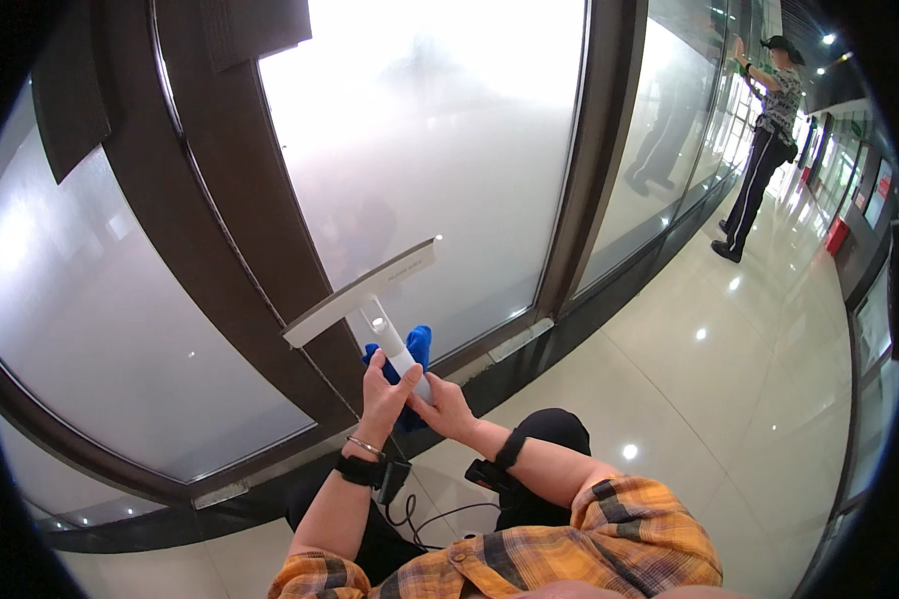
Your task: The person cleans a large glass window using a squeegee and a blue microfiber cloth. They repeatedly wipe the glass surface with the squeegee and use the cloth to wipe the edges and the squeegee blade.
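Both my hands are closed around the white handle of a squeegee point(362, 290), whose wide pale blade tilts up to the right in front of the frosted glass door. My left hand point(383, 397) grips the handle from its left side, with the thumb across it. From the right, my right hand point(447, 407) holds the handle's lower end. A blue cloth point(419, 344) is bunched behind the handle and partly hidden by my fingers; which hand holds it I cannot tell.
Frosted glass panels point(449, 180) in dark brown frames stand close ahead, with a long metal door handle point(205, 185) on the left one. Shiny tiled floor point(689, 369) stretches right. Farther off, another person point(769, 140) reaches up to the glass. A black cable point(420, 524) hangs near my knees.
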Tool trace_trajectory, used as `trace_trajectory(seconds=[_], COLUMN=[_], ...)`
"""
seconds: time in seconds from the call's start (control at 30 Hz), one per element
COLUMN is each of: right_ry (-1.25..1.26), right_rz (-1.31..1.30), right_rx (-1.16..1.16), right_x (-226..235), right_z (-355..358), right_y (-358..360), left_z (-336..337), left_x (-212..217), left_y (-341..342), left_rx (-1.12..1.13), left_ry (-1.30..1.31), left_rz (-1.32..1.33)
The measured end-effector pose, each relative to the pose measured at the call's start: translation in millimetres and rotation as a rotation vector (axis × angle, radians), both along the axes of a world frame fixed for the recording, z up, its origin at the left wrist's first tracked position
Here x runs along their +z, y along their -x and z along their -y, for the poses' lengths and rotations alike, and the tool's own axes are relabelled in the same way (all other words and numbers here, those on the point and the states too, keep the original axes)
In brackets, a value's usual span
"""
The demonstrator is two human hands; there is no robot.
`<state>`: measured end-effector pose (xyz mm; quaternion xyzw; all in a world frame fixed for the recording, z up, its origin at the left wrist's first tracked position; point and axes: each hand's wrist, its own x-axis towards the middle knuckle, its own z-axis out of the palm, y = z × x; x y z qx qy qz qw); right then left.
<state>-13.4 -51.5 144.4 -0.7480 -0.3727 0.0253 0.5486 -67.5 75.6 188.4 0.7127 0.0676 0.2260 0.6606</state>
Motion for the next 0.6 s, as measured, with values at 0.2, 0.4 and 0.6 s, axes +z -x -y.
trace_trajectory(seconds=[0.2, 0.4, 0.6], right_ry=[-0.030, -0.100, -0.057], right_rz=[-0.045, -0.447, -0.698], right_rx=[0.111, 0.198, 0.109], right_x=[-3, -10, -1], right_z=[2, -1, 0], right_y=[4, 1, -19], left_z=[3, 2, 5], left_x=[-4, -5, 16], left_y=[-1, -1, 7], left_rx=[0.112, 0.174, 0.098], left_ry=[-0.196, -0.154, -0.187], left_rz=[0.031, 0.035, 0.083])
